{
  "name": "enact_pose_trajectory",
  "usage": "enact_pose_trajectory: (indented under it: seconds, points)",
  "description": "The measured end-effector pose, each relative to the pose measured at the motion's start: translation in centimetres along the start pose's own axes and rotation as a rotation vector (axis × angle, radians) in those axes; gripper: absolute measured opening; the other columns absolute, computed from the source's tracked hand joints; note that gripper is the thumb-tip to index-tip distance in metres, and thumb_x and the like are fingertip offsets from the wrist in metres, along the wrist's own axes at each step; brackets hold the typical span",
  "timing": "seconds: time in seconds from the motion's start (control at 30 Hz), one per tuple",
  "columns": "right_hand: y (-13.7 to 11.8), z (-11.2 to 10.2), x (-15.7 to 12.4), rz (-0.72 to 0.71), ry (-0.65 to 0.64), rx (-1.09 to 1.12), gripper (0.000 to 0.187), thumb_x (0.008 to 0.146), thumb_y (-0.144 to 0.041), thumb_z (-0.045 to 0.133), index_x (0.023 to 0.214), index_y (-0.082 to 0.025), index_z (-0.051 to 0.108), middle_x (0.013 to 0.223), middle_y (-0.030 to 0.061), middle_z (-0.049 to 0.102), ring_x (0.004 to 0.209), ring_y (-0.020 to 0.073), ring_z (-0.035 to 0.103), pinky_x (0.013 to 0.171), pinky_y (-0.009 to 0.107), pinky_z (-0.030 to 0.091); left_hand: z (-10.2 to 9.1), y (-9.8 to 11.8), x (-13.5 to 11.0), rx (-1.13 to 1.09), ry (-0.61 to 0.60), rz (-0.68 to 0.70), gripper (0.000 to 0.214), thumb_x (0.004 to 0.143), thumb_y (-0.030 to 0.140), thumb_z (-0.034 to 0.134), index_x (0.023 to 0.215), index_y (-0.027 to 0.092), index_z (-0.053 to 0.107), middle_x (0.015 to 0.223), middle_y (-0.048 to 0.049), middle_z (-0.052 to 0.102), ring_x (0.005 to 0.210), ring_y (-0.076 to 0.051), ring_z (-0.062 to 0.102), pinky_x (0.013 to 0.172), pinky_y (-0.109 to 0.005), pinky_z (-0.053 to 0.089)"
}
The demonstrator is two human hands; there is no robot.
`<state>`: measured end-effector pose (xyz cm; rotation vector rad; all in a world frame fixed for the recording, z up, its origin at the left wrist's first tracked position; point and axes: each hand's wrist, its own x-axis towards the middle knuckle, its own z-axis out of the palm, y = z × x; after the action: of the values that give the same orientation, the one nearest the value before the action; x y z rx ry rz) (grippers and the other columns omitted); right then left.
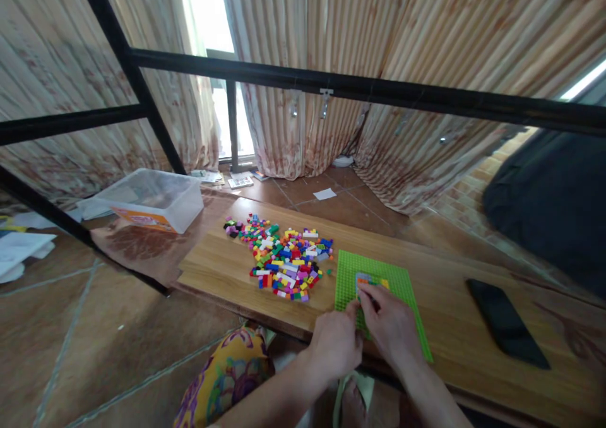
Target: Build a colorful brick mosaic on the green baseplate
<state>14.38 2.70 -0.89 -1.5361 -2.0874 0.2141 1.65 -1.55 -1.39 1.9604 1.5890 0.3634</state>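
A green studded baseplate [402, 283] lies on the wooden board [222, 264], with a few small bricks [372, 281] in grey, orange and yellow stuck on it. My right hand [391, 327] rests on the plate's near half, its fingers pinched together at those bricks. My left hand [336, 343] is curled at the plate's near left corner, thumb touching the plate's edge. What either hand pinches is too small to name. A heap of several loose coloured bricks [286, 257] lies left of the plate.
A black phone [506, 324] lies on the board to the right. A clear plastic tub [154, 199] stands at the far left. Black metal frame bars [331, 86] cross in front of curtains. Tiled floor lies below, and my patterned clothing [227, 377] shows.
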Motion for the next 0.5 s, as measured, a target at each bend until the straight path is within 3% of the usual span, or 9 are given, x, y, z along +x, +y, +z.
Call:
enact_pose_trajectory:
  seconds: [0.2,0.5]
  points:
    - [-2.2,1.8,2.1,-0.072,-0.149,0.214,0.024,0.088,-0.024,0.046,0.095,-0.020,0.069,0.089,0.0043,0.067,0.084,0.0172,0.062,0.076,0.030,0.047,-1.4,-1.1,-0.6,0.028,0.073,-0.053,0.031,0.082,0.023,0.041,0.107,0.015,0.058,0.092,-0.0147,0.070,0.086,-0.031,0.067,0.074,-0.041,0.053]
    - [-4.2,4.6,4.2,-0.099,-0.321,0.255,0.022,0.083,-0.024,0.056,0.101,-0.024,0.069,0.097,0.0034,0.061,0.085,0.0170,0.059,0.077,0.030,0.045,-2.8,-2.6,-2.3,0.071,0.052,-0.115,0.027,0.084,0.027,0.041,0.099,0.015,0.061,0.088,-0.0147,0.071,0.082,-0.032,0.068,0.071,-0.043,0.053]
